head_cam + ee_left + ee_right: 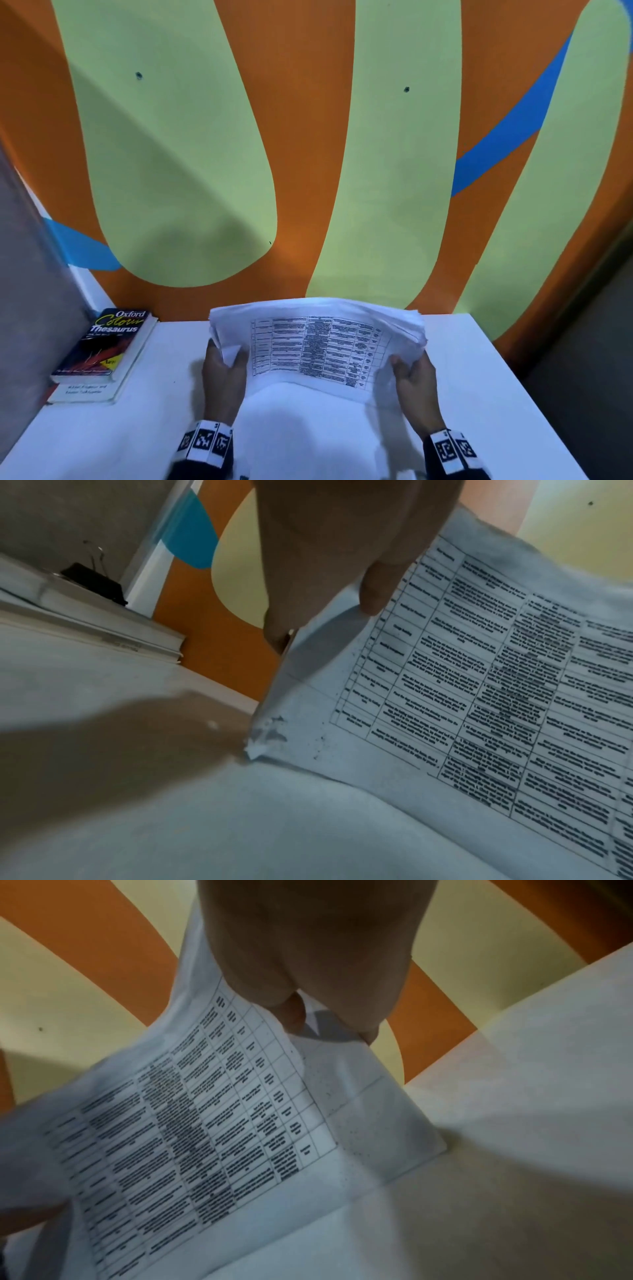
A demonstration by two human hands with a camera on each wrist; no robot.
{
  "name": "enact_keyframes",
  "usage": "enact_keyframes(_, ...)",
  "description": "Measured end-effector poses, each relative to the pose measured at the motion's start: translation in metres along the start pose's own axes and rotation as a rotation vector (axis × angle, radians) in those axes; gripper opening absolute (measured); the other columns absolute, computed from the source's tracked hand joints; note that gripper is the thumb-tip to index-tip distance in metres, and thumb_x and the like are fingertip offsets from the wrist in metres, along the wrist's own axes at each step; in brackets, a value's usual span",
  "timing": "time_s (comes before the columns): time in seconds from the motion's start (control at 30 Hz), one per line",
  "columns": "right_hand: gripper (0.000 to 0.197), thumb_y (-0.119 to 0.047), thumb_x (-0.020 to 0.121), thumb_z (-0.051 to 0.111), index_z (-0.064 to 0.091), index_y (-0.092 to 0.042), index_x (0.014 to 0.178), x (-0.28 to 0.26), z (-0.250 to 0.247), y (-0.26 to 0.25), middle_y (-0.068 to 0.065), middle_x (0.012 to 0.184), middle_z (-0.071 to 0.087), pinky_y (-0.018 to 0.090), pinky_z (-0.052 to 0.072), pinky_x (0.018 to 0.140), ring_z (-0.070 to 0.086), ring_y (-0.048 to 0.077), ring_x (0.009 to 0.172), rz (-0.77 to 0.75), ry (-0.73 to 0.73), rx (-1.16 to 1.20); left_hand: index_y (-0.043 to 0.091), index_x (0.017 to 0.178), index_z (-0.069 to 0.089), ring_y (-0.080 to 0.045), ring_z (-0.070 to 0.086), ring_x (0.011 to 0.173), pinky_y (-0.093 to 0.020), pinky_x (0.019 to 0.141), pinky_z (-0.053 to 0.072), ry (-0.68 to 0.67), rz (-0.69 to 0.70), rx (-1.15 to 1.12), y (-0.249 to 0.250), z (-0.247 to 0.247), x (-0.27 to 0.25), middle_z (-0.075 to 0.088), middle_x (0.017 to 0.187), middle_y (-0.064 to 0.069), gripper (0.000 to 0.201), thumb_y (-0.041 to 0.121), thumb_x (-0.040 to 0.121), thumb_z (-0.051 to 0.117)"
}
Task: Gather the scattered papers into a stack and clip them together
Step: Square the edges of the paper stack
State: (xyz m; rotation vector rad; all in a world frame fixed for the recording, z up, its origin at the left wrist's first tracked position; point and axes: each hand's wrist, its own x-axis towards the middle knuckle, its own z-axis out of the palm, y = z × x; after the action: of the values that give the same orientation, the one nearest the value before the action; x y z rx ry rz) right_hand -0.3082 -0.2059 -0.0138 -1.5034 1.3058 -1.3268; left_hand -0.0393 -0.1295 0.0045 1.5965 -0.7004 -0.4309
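Stack upright on bench, unclipped.
Left hand (224, 371) and right hand (416, 382) pinch the papers (317, 346); sheets bow, uneven edges risk slipping.

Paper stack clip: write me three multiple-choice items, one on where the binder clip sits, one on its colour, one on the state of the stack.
1. Where is the binder clip?
A. on the books by the wall
B. on the papers
C. in the right hand

2. What colour is its body?
A. red
B. black
C. white

3. How is the paper stack held?
A. lying flat, untouched
B. clipped
C. raised, gripped at both sides

Key: 1 A, the left wrist view shows it atop the books. 2 B, its body is black with wire handles. 3 C, the left hand and right hand hold its side edges, and no clip is on it.
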Motion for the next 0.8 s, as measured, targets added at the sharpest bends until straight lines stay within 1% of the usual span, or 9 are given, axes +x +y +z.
enact_keyframes(0.07, 0.022, 0.004, 0.091, 0.055, 0.055, -0.017, 0.097, 0.002, 0.001, 0.001, -0.014, 0.071, 0.048, 0.01, 0.037, 0.056, 0.052, -0.012, 0.055, -0.015, -0.006, 0.011, 0.004, 0.125, 0.048, -0.026, 0.054, 0.105, -0.036, 0.089, 0.043, 0.013, -0.006, 0.015, -0.002, -0.001, 0.003, 0.059, 0.12, -0.015, 0.041, 0.004, 0.087, 0.061)
enact_keyframes(0.13, 0.025, 0.006, 0.089, 0.056, 0.055, -0.006, 0.112, 0.006, -0.001, -0.008, -0.005, 0.087, 0.063, 0.005, 0.045, 0.063, 0.062, -0.005, 0.073, -0.044, -0.021, 0.049, 0.009, 0.125, 0.048, -0.025, 0.056, 0.102, -0.039, 0.088, 0.047, 0.018, 0.044, -0.012, 0.001, -0.006, 0.007, 0.06, 0.115, -0.01, 0.041, 0.007, 0.086, 0.062)
enact_keyframes(0.2, 0.038, 0.002, 0.085, 0.063, 0.052, -0.011, 0.12, 0.011, -0.007, -0.013, -0.006, 0.1, 0.068, 0.007, 0.047, 0.071, 0.064, 0.002, 0.089, -0.072, -0.035, 0.06, 0.01, 0.123, 0.047, -0.024, 0.056, 0.101, -0.038, 0.086, 0.046, 0.011, 0.075, -0.041, 0.002, -0.011, 0.011, 0.059, 0.112, -0.007, 0.046, 0.006, 0.082, 0.068)
enact_keyframes(0.27, 0.048, 0.001, 0.083, 0.066, 0.048, -0.021, 0.121, 0.016, -0.011, -0.011, -0.011, 0.103, 0.066, 0.011, 0.048, 0.072, 0.062, 0.002, 0.088, -0.067, -0.062, 0.047, 0.012, 0.12, 0.048, -0.023, 0.056, 0.103, -0.035, 0.088, 0.044, -0.03, 0.068, -0.049, -0.001, -0.016, 0.017, 0.06, 0.113, -0.006, 0.048, 0.004, 0.078, 0.071)
enact_keyframes(0.4, 0.029, 0.003, 0.087, 0.058, 0.057, -0.013, 0.111, 0.019, -0.01, -0.005, -0.003, 0.104, 0.067, 0.014, 0.047, 0.081, 0.063, 0.004, 0.095, -0.055, -0.078, -0.011, 0.015, 0.108, 0.062, -0.03, 0.061, 0.107, -0.047, 0.093, 0.048, -0.131, -0.016, -0.063, -0.011, -0.02, 0.028, 0.068, 0.111, -0.009, 0.034, 0.013, 0.077, 0.075)
enact_keyframes(0.53, 0.025, -0.006, 0.086, 0.056, 0.059, -0.006, 0.111, 0.022, -0.007, -0.018, 0.005, 0.102, 0.066, 0.007, 0.044, 0.077, 0.06, -0.015, 0.083, -0.092, -0.028, 0.043, 0.012, 0.115, 0.058, -0.026, 0.058, 0.109, -0.042, 0.097, 0.044, -0.099, 0.115, -0.043, 0.002, -0.02, 0.032, 0.065, 0.114, -0.011, 0.031, 0.009, 0.085, 0.065)
enact_keyframes(0.63, 0.018, 0.002, 0.088, 0.061, 0.059, -0.005, 0.105, 0.023, -0.006, -0.027, -0.001, 0.088, 0.067, 0.005, 0.043, 0.065, 0.058, -0.012, 0.073, -0.153, -0.004, 0.087, 0.008, 0.112, 0.059, -0.028, 0.06, 0.106, -0.041, 0.093, 0.046, -0.063, 0.116, -0.006, 0.002, -0.018, 0.035, 0.066, 0.109, -0.012, 0.027, 0.009, 0.086, 0.064)
enact_keyframes(0.73, 0.012, 0.004, 0.087, 0.061, 0.058, -0.004, 0.095, 0.022, -0.003, -0.029, -0.018, 0.076, 0.068, 0.005, 0.043, 0.061, 0.059, -0.012, 0.068, -0.153, 0.039, 0.091, 0.01, 0.115, 0.057, -0.027, 0.059, 0.108, -0.038, 0.092, 0.045, -0.044, 0.101, 0.012, 0.004, -0.014, 0.029, 0.065, 0.112, -0.008, 0.029, 0.007, 0.087, 0.061)
enact_keyframes(0.8, 0.012, -0.001, 0.087, 0.064, 0.055, -0.009, 0.084, 0.022, -0.001, -0.033, -0.015, 0.069, 0.064, 0.011, 0.041, 0.054, 0.052, -0.005, 0.056, -0.168, 0.094, 0.081, 0.008, 0.123, 0.052, -0.028, 0.055, 0.112, -0.039, 0.094, 0.043, -0.014, 0.138, 0.036, 0.014, -0.011, 0.025, 0.061, 0.12, -0.011, 0.037, 0.004, 0.087, 0.06)
